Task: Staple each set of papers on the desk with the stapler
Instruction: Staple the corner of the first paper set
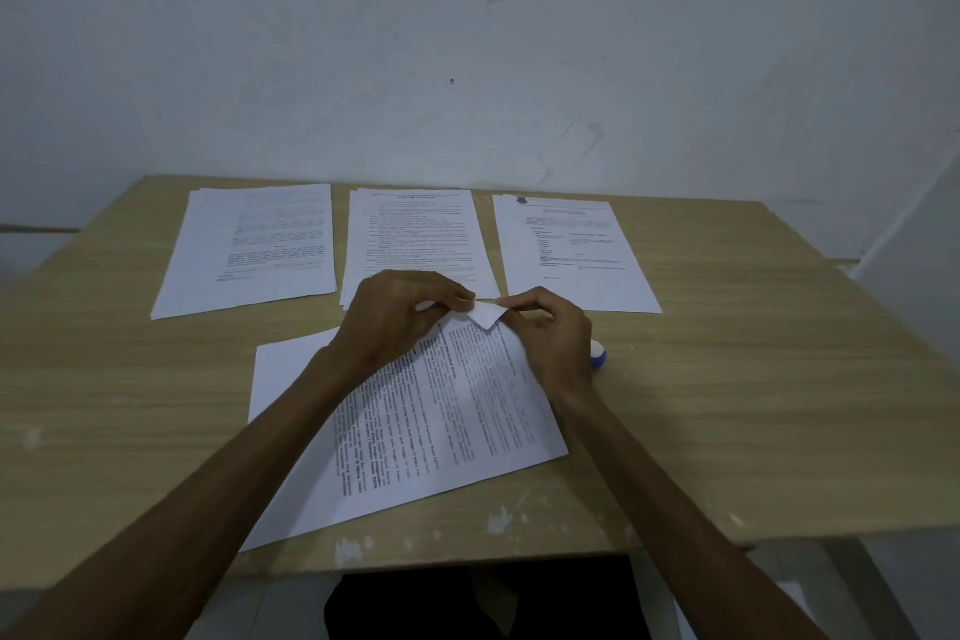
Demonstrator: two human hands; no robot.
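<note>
Head view: we count four paper sets on the wooden desk (727, 431). Three lie in a far row: left set (249, 250), middle set (415, 234), right set (571, 250). The fourth, the near set (441, 431), lies angled. Our left hand (395, 317) and right hand (550, 333) both pinch its folded far corner (485, 314). A white-and-blue stapler (598, 354) sits just right, mostly hidden behind the right hand.

On my feed, the middle set of papers (418, 239) at the back of the worktop (779, 379) carries a bold heading — it looks like "DAFTAR PUSTAKA". The print on the other sheets is too small and blurred to read.
</note>
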